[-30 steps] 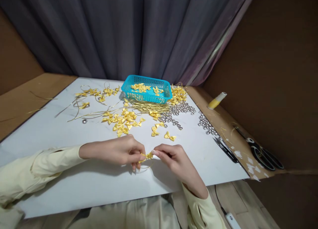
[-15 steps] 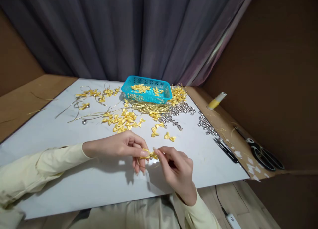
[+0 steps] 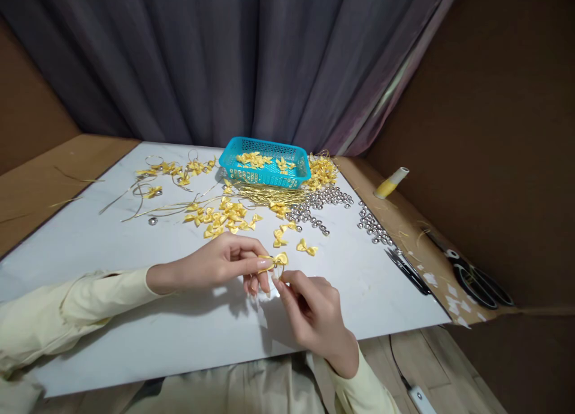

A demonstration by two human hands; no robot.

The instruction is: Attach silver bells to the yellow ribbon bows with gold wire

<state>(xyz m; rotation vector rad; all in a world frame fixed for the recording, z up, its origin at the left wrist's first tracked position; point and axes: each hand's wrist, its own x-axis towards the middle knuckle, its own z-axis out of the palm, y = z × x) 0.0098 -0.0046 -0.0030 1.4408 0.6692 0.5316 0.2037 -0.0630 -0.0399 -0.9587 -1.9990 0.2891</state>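
Note:
In the head view my left hand (image 3: 233, 261) pinches a yellow ribbon bow (image 3: 281, 259) between thumb and fingers, above the white board. A small silver bead seems to sit under the middle of the bow, partly hidden by my fingers. Just below and to the right, my right hand (image 3: 309, 306) is closed, thumb against forefinger, on a thin gold cord (image 3: 283, 271) that runs at the bow. The cord's far end is hard to make out. Beyond my hands lie a single loose bow (image 3: 307, 247) and a pile of yellow bows (image 3: 229, 217).
A blue basket (image 3: 269, 181) holding bows stands at the back. In front of it lie gold cords (image 3: 272, 194), with silver beads (image 3: 330, 198) to the right. Tweezers (image 3: 408, 272), black scissors (image 3: 476, 282) and a thread spool (image 3: 392, 183) lie along the right side.
The bow has risen slightly away from me and turned in my left fingers. My right hand has shifted a little left, its fingertips now below the bow rather than at its right end.

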